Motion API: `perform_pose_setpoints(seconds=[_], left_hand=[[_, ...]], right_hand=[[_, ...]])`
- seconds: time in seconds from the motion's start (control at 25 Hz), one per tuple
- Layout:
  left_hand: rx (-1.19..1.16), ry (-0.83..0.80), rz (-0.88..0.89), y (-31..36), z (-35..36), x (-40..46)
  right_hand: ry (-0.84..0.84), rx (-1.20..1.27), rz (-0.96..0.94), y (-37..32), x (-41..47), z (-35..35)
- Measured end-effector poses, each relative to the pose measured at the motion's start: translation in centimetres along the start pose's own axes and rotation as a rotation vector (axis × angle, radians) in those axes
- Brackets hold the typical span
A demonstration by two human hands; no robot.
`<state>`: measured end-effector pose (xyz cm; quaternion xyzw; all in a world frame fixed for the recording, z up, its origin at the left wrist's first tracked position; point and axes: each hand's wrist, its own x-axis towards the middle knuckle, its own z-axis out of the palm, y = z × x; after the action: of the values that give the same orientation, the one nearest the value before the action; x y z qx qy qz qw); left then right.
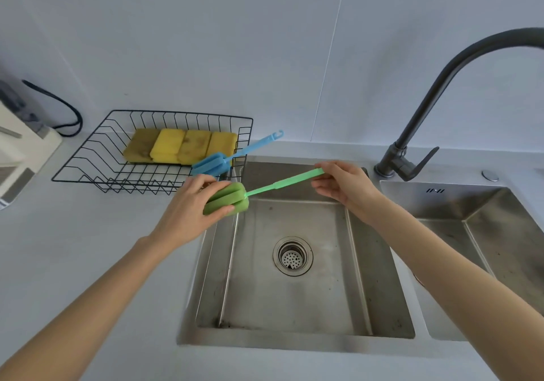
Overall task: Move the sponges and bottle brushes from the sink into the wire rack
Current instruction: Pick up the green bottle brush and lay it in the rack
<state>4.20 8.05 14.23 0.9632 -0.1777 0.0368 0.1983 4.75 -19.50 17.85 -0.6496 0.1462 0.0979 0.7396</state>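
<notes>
While the left hand (188, 204) wraps its fingers around the foam head of the green bottle brush (235, 196), the right hand (341, 183) pinches the far end of the brush's thin handle between thumb and fingertips. Both hands are closed on the same brush, which hangs level in the air above the left rim of the sink (212, 292), with its head toward the wire rack (88, 157) and its handle reaching out over the basin.

On the pale surface (88, 248) to the left of the sink stands the black wire rack. Four yellow sponges (181, 145) lie side by side along its back, touching one another. A blue bottle brush (215, 164) rests with its foam head inside the rack's right front corner, and its handle slopes up and out over the rack's right edge.

Nothing but the round drain strainer (292, 257) shows in the steel basin. A dark curved faucet (441, 92) rises at the right, and beyond it a second basin (485, 204) begins. At the far left a black cable (64, 110) loops against the wall.
</notes>
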Motion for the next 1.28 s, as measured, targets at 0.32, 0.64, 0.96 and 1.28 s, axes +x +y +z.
perform_pose_setpoints(seconds=[0.32,0.64,0.96,1.28], left_hand=[[0.005,0.133,-0.149,-2.9,-1.8,3.9],[-0.145,0.006,-0.229,-4.9,-1.1,6.9],[-0.179,-0.133,-0.315,-7.3,0.8,8.0],[-0.192,-0.177,-0.393,-8.3,1.4,9.2]], right_hand=[[-0.016,-0.054,-0.056,-3.1,2.8,5.0],[0.040,-0.119,-0.028,-3.0,6.1,6.9],[0.065,-0.195,0.091,-1.2,8.8,7.8],[0.049,-0.303,0.111,0.5,9.7,7.7]])
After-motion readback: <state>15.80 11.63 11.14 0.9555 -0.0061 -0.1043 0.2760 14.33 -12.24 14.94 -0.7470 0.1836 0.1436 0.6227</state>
